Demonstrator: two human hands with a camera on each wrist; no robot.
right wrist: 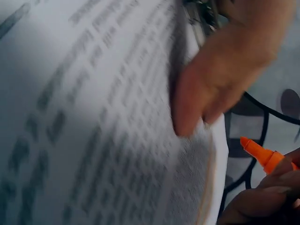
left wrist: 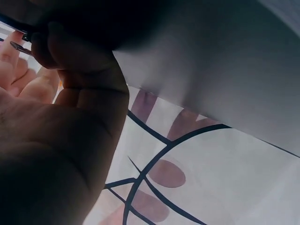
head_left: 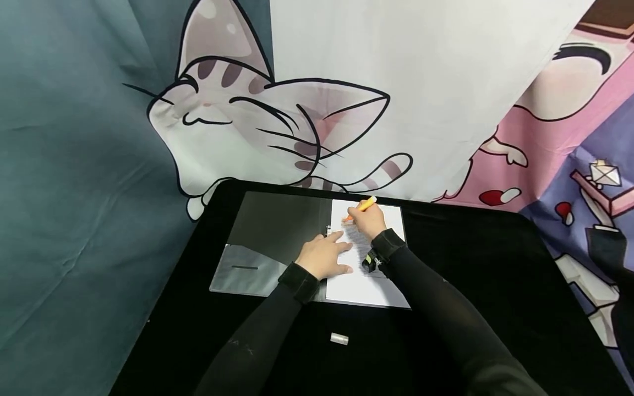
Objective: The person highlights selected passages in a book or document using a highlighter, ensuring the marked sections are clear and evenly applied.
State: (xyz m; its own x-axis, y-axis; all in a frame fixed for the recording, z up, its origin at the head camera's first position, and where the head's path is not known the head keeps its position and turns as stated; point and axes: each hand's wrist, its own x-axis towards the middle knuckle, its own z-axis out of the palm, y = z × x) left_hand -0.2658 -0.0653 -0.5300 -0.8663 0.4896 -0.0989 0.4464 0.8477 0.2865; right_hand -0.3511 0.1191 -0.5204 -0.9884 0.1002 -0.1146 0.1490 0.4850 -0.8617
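Observation:
My right hand (head_left: 370,221) pinches an orange highlighter (head_left: 367,204) near the top of a printed sheet (head_left: 366,289). In the right wrist view, the orange tip of the highlighter (right wrist: 262,154) sticks out past the fingers (right wrist: 260,201). An orange streak marks the upper lines of text. My left hand (head_left: 324,256) rests on the sheet's left side with fingers spread, and its fingertips (right wrist: 187,117) press on the print. Beneath the sheet is an opened clip folder (head_left: 282,217). The left wrist view shows the left hand's palm (left wrist: 61,136) in shadow.
A small whitish cylinder (head_left: 339,339) lies on the black table (head_left: 475,258) in front of the folder. The folder's left cover has a clear pocket (head_left: 242,278). A cat-print cloth (head_left: 228,137) hangs behind the table's far edge.

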